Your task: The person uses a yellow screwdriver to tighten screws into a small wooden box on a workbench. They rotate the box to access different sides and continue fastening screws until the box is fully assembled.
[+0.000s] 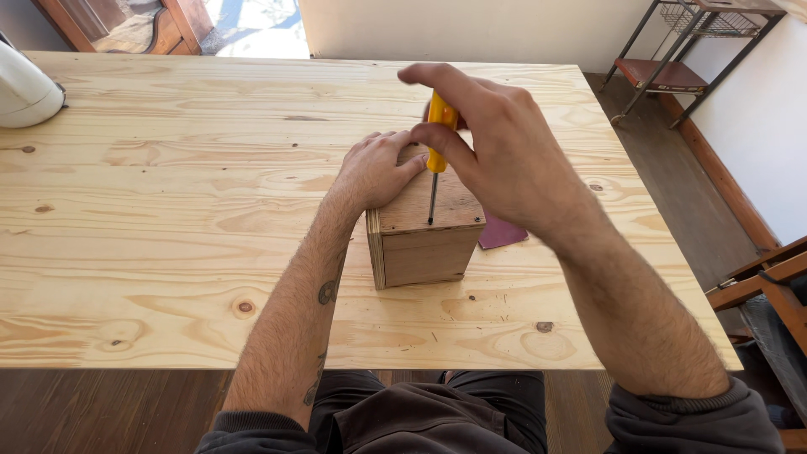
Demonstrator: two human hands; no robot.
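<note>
My right hand is clenched around the yellow handle of a screwdriver, thumb and fingers wrapped about it, the index finger stretched out over the top. The tool stands nearly upright, and its thin metal shaft runs straight down from my grip until the tip meets the top face of a small wooden box, close to the box's near edge.

Just to the left of that grip, my left hand lies flat over the far left part of the box top, fingers curled over the edge and pressing on the wood. It grasps nothing apart from the box itself; its thumb side sits almost against the screwdriver handle.

Below both hands the box rests on a large pale pine table, its layered plywood edge turned toward me. Tucked beside the box on the right, under my right wrist, a dark reddish sheet lies flat on the tabletop, partly hidden.

Far out to the left, at the table's edge, a white rounded object shows only in part. Beyond my right hand, off the table's far corner, a metal shelf rack stands on the wooden floor.
</note>
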